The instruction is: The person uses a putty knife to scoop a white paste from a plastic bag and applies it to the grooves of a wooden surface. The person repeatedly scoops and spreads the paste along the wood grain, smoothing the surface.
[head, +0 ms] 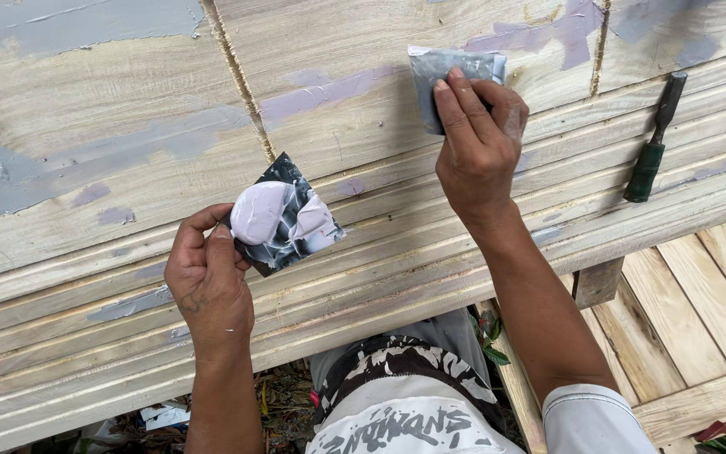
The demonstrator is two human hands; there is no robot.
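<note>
**Filler Work on a Moulded Wooden Panel — Hand and Tool Positions**

The wooden panel [111,193] fills the upper and left part of the view. Its flat boards carry grey-purple filler patches [69,168], and a band of stepped mouldings runs along its lower edge.

The left hand [209,282] is closed on the lower left corner of a small dark square board [283,217], thumb on top. The board is held tilted above the mouldings and carries a lump of pale lilac putty [258,212] on its face.

At the bottom centre, the person's printed white garment [405,412] shows below the panel edge.

The right hand [476,143] is closed on a flat grey scraper blade [451,80], fingers pressing it flat against the panel face — just beside a filled seam.

Further right, a chisel with a green handle [653,139] lies on the mouldings, well apart from both hands. At the lower right, a slatted wooden surface [699,311] sits beneath the panel.
</note>
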